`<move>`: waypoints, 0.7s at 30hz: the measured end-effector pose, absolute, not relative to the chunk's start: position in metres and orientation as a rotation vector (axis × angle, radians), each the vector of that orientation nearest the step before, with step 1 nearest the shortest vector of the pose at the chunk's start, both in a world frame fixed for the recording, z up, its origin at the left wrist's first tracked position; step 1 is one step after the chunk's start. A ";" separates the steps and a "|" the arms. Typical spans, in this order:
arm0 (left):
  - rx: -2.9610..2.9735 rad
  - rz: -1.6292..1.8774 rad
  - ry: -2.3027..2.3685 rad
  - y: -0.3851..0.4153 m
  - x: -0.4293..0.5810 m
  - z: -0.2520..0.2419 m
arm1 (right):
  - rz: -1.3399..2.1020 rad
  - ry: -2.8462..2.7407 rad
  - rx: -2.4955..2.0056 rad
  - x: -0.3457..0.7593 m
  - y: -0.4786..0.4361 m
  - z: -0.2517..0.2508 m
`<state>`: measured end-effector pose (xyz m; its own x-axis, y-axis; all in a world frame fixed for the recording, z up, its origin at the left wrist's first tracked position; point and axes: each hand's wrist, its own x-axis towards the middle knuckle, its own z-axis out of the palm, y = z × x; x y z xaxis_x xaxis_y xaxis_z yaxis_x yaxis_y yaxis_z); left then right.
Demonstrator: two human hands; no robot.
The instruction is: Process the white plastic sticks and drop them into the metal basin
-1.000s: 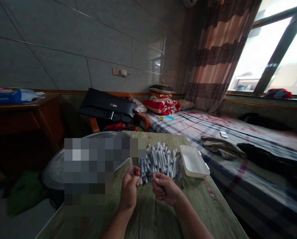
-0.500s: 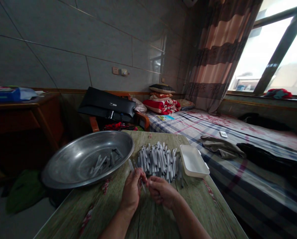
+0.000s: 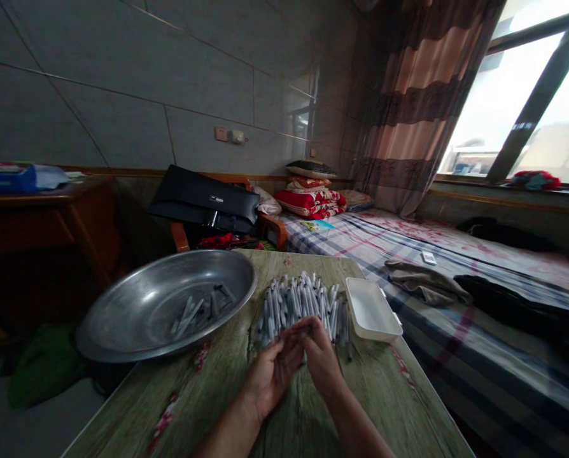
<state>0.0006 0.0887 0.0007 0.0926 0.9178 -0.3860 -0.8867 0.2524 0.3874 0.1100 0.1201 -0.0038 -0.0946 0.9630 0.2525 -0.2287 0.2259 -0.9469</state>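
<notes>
A heap of small white tubes (image 3: 303, 304) lies on the greenish wooden table (image 3: 389, 407) in front of me. My left hand (image 3: 270, 375) is palm up at the near edge of the heap, fingers curled around a thin tube-like piece. My right hand (image 3: 320, 359) reaches forward beside it, fingertips pinched on the heap's near edge; what they grip is hidden. A big metal bowl (image 3: 136, 318) to the left holds several grey tubes (image 3: 203, 312). A white plastic tray (image 3: 371, 310) stands right of the heap.
A bed with a checked cover (image 3: 456, 299) runs along the table's right side, with clothes on it. A chair holding a black bag (image 3: 203, 203) stands behind the table. A wooden desk (image 3: 46, 222) is at the left, a curtained window (image 3: 527, 95) at the right.
Both hands have moved forward from mid-air to the near edge of the heap. The left hand has turned palm up, and the upright tube it held is now lowered.
</notes>
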 end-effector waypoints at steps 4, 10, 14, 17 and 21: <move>-0.057 1.329 0.597 0.092 0.000 0.000 | 0.875 -1.600 -0.925 0.104 0.113 -0.008; -0.147 1.304 0.583 0.090 0.000 0.011 | 0.762 -1.871 -0.848 0.103 0.113 -0.016; -0.135 1.308 0.578 0.089 -0.002 0.012 | 0.840 -1.652 -0.915 0.111 0.114 -0.008; -0.156 1.282 0.658 0.089 -0.003 0.010 | 0.696 -1.519 -0.994 0.118 0.117 -0.003; -0.036 1.267 0.794 0.086 -0.002 0.009 | 0.519 -1.394 -1.105 0.125 0.127 -0.007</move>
